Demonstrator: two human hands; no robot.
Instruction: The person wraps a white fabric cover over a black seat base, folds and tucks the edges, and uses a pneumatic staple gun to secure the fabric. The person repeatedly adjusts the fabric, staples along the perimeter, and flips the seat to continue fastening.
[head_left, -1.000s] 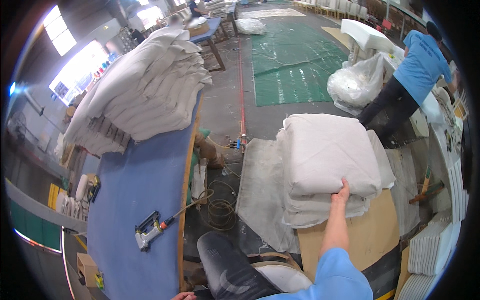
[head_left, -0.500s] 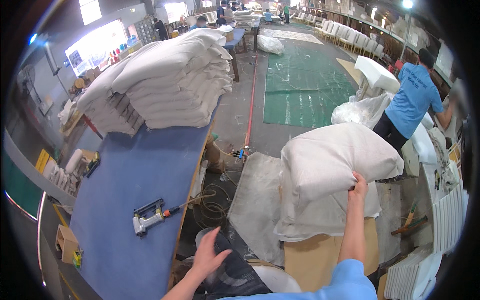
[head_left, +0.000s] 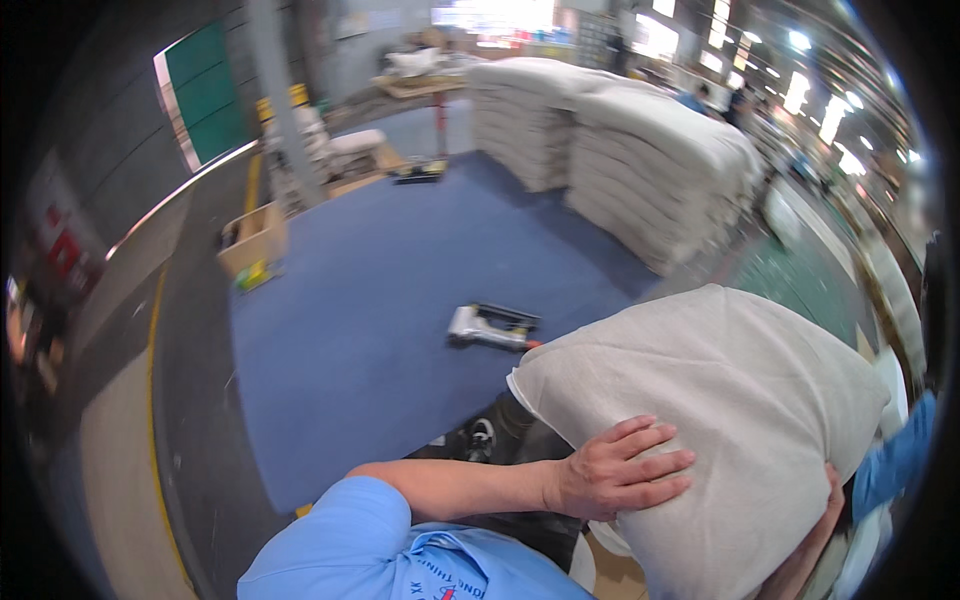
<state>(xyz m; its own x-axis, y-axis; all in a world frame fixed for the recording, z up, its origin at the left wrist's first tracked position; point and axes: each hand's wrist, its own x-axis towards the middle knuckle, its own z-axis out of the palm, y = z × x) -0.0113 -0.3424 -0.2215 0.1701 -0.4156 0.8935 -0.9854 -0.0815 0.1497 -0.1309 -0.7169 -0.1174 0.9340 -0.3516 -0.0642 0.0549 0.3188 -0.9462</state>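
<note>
A large, off-white fabric-covered cushion (head_left: 720, 390) is tilted close in front of my body. My left hand (head_left: 625, 468) presses on its near face, fingers slightly bent round the fabric. At the cushion's right edge my right hand (head_left: 830, 500) grips the side, partly hidden behind it. Both hands clasp the cushion between them. To its left, on a blue-topped table (head_left: 350, 330), lies a silver and black pneumatic staple gun (head_left: 493, 328) with an orange hose fitting. The cushion's near corner almost reaches that fitting in the view.
Tall stacks of similar cushions (head_left: 660, 160) stand at the table's far right. A second dark stapler (head_left: 420, 172) lies at its far edge. An open wooden box (head_left: 255, 240) sits by the left edge. A co-worker's blue sleeve (head_left: 895, 460) shows close on the right.
My view has swung left toward the table. The cushion has come off the pile at the right and up close to me. My left hand, empty before, now lies on it.
</note>
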